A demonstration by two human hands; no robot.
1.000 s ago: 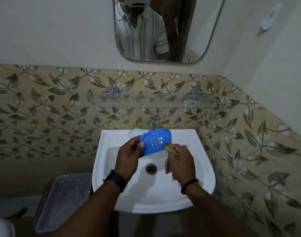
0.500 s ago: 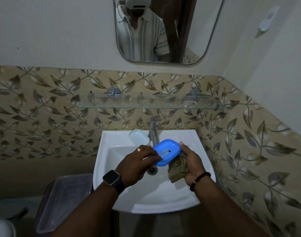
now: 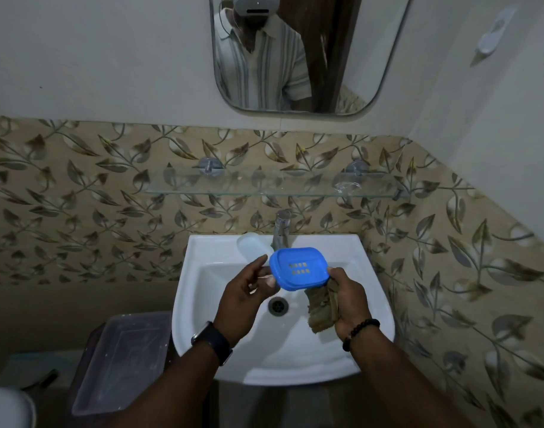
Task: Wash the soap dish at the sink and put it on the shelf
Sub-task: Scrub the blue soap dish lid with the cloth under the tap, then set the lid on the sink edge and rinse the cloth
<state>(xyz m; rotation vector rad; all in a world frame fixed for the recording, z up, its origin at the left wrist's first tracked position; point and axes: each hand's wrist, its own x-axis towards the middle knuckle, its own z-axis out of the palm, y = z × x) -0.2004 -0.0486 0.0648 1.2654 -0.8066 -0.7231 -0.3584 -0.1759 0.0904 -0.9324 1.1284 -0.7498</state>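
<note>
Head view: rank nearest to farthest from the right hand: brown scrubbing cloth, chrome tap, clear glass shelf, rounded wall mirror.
1. brown scrubbing cloth: gripped in the right hand, over the white sink.
2. chrome tap: at the sink's back rim, up-left.
3. clear glass shelf: on the wall above the tap.
4. rounded wall mirror: highest, above the shelf.

The dish point(image 3: 299, 268) is blue plastic, a rounded rectangle with two rows of small slots in its middle. It tilts, slotted face up, over the white sink point(image 3: 295, 350), pinched at its ends by the left hand point(image 3: 246, 295) and right hand point(image 3: 349, 301). The glass shelf point(image 3: 276, 183) hangs above.
</note>
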